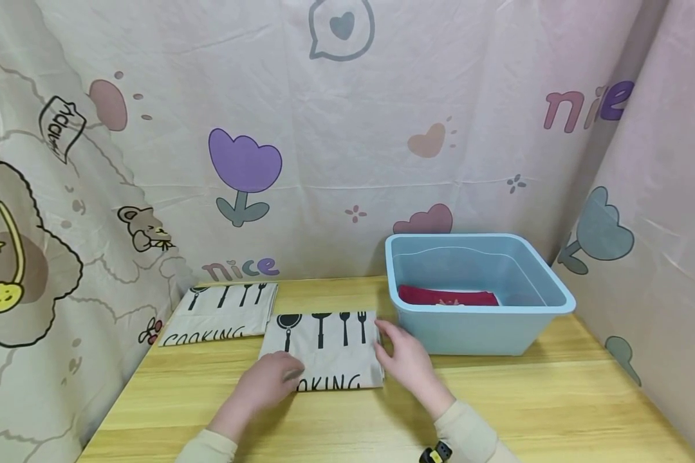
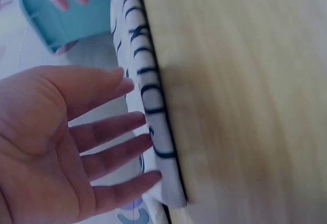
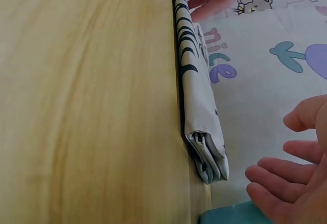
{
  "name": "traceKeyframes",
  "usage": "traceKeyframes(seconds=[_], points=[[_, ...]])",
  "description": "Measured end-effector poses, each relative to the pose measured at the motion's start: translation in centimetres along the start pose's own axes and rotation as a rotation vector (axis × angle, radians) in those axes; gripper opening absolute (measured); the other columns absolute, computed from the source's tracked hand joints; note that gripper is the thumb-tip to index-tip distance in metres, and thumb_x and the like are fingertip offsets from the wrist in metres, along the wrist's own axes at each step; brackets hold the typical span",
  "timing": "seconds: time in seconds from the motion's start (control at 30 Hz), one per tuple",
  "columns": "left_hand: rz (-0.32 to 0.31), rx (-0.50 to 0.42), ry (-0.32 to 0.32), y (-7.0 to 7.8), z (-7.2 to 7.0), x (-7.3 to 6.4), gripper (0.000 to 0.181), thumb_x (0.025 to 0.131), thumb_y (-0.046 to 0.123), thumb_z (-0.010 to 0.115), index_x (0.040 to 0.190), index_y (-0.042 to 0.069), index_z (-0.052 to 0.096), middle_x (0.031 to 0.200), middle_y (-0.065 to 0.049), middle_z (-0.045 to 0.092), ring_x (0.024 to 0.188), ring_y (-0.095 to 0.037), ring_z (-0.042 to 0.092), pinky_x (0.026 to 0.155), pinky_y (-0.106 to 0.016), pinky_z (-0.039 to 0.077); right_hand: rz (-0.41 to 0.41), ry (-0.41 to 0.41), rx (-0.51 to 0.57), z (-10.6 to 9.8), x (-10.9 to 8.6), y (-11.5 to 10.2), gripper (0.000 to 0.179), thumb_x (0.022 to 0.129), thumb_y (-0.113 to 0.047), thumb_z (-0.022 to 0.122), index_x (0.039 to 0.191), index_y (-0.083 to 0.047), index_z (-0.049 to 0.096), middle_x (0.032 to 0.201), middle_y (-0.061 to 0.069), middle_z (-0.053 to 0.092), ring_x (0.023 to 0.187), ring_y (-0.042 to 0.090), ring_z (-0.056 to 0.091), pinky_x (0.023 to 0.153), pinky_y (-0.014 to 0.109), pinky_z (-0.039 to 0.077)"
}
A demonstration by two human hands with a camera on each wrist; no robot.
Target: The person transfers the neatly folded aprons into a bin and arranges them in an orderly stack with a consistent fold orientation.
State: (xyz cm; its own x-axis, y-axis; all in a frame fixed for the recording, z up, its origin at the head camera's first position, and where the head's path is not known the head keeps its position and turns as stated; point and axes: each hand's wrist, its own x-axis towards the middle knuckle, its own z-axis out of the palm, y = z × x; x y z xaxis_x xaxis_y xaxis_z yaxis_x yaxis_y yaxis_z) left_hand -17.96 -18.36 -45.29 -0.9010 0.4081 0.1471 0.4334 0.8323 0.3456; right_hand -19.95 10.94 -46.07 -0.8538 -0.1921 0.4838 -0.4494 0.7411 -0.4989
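A folded white cloth (image 1: 330, 360), printed in black with a pan, utensils and the word COOKING, lies flat in front of me. At its left front corner is my left hand (image 1: 271, 379), covering the first letters of the word. In the left wrist view the fingers (image 2: 115, 147) extend loosely, their tips at the cloth's edge. My right hand (image 1: 407, 357) is at the cloth's right edge, fingers relaxed and spread. The right wrist view shows a gap between that hand (image 3: 294, 178) and the stacked folds of the cloth's end (image 3: 207, 155).
A second folded cloth (image 1: 220, 315) with the same print lies behind and to the left. On the right stands a light blue bin (image 1: 463, 334) with a dark red folded cloth (image 1: 446, 296) inside. A patterned curtain (image 1: 336, 161) encloses the wooden table (image 1: 556, 411).
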Motion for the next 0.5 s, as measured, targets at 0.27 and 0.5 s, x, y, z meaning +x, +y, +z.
traceKeyframes(seconds=[0.27, 0.5], points=[[-0.143, -0.137, 0.073, -1.0, -1.8, 0.6, 0.031, 0.089, 0.015, 0.072, 0.118, 0.004, 0.069, 0.113, -0.014, 0.069, 0.099, -0.033, 0.065, 0.087, -0.052, 0.052, 0.053, -0.048, 0.034, 0.2, 0.0, 0.1, 0.048, 0.088, -0.013, 0.072, 0.131, 0.001, 0.059, 0.117, 0.016, 0.068, 0.105, 0.03, 0.065, 0.09, 0.046, 0.053], [-0.205, -0.204, 0.165, -2.4, -2.1, 0.9, 0.038, 0.089, 0.014, 0.071, 0.123, -0.003, 0.065, 0.116, -0.021, 0.066, 0.102, -0.037, 0.064, 0.091, -0.053, 0.05, 0.13, -0.094, 0.064, 0.5, -0.1, -0.2, 0.054, 0.088, -0.014, 0.071, 0.136, 0.004, 0.054, 0.123, 0.022, 0.064, 0.109, 0.036, 0.063, 0.092, 0.049, 0.051]])
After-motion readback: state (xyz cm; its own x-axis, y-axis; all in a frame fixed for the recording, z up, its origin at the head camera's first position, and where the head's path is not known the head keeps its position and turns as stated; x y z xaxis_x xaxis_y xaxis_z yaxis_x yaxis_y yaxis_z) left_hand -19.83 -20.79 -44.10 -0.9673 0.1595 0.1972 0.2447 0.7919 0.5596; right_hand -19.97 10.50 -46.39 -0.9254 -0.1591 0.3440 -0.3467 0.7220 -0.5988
